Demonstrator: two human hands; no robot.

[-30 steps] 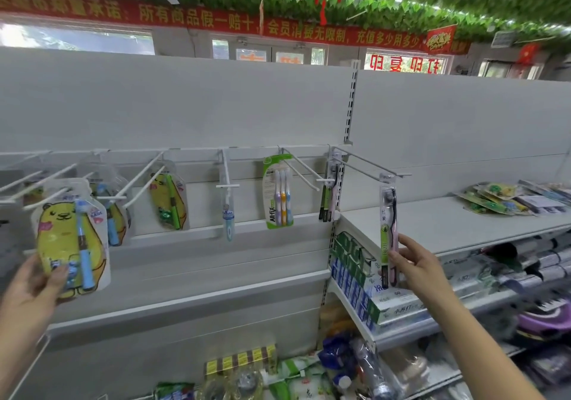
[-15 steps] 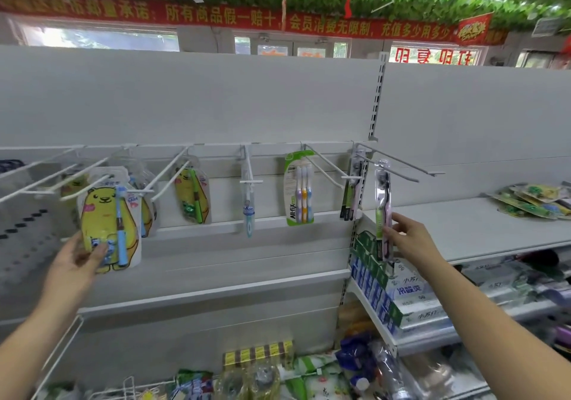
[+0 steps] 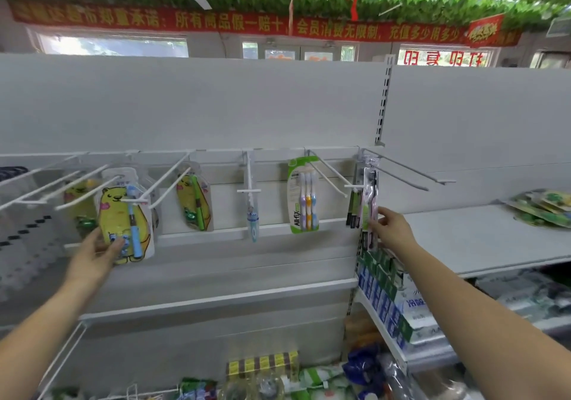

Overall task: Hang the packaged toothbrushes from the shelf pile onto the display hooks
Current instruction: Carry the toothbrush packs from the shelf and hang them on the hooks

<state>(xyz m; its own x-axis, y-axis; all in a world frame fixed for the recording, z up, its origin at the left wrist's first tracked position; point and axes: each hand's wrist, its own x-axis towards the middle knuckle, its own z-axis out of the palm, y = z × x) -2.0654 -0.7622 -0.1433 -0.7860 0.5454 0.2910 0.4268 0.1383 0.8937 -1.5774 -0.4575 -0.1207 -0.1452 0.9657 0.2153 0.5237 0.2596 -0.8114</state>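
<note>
Left hand (image 3: 94, 250) grips the yellow bear toothbrush pack (image 3: 119, 211); right hand (image 3: 391, 229) pinches a slim toothbrush pack (image 3: 370, 202).

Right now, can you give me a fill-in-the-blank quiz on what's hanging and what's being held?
1. The left-hand grip holds a yellow bear pack with a ____ toothbrush.
2. The All-fix pack shows ____ toothbrushes.
3. The unhung pile lies on the shelf to the ____ of the right-hand grip, which pinches a slim pack.
Missing words: blue; three; right.
</note>
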